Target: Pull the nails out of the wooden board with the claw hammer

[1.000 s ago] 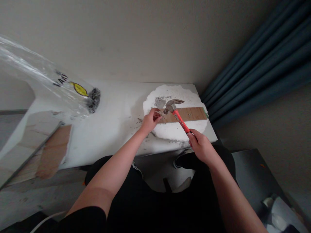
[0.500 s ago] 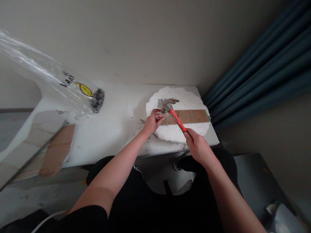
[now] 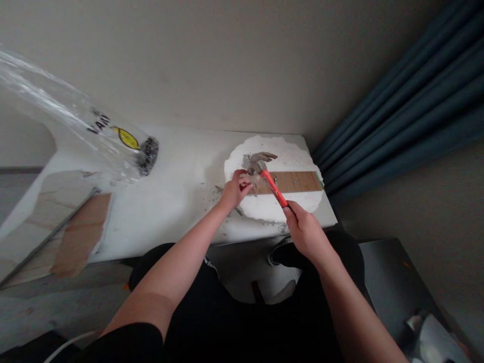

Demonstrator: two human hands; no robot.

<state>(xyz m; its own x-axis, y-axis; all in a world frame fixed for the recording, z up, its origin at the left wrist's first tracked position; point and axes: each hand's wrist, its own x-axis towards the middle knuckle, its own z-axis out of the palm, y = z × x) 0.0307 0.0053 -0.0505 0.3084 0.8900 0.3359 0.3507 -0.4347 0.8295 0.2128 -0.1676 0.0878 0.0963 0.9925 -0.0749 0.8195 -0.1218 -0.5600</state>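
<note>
My right hand [image 3: 305, 226] is wrapped round the red handle of a claw hammer [image 3: 275, 187]. The hammer's grey metal head is over the left end of a brown wooden board [image 3: 297, 182], close to the fingertips of my left hand [image 3: 235, 190]. Those left fingers are closed in a pinch at the board's left end; what they hold is too small to make out. Beneath the board lies a white, ragged-edged round slab [image 3: 298, 204], with grey crumbs [image 3: 247, 161] gathered behind the hammer head.
A white table [image 3: 177, 201] carries all this, with crumbs scattered left of the slab. At the left stand a clear plastic bag [image 3: 113, 136] with dark grains in its bottom and a brown panel piece [image 3: 81, 234]. A blue curtain [image 3: 401, 91] hangs at the right.
The whole view has shifted slightly, so things appear a little further left. The hammer head stays close to my left fingertips, and both hands keep their grip.
</note>
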